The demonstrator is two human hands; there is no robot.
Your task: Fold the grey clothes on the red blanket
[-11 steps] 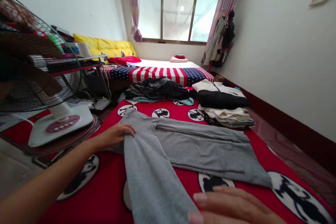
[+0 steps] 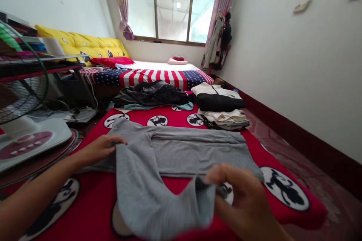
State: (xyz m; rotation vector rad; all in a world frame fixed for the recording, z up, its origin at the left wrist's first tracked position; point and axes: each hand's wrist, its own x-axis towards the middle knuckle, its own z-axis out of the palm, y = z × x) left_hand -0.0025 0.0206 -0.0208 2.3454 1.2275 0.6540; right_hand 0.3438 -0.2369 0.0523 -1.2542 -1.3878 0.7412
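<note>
While my left hand (image 2: pixel 97 150) pins the shirt (image 2: pixel 169 154) on the red blanket (image 2: pixel 93 203), my right hand (image 2: pixel 243 199) pinches its sleeve; folded clothes (image 2: pixel 222 107) sit beyond, by the bed (image 2: pixel 152 75).

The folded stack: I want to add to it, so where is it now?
In the head view, the folded stack sits at the far right of the red blanket, beyond the grey garment, beside the dark pile.
</note>
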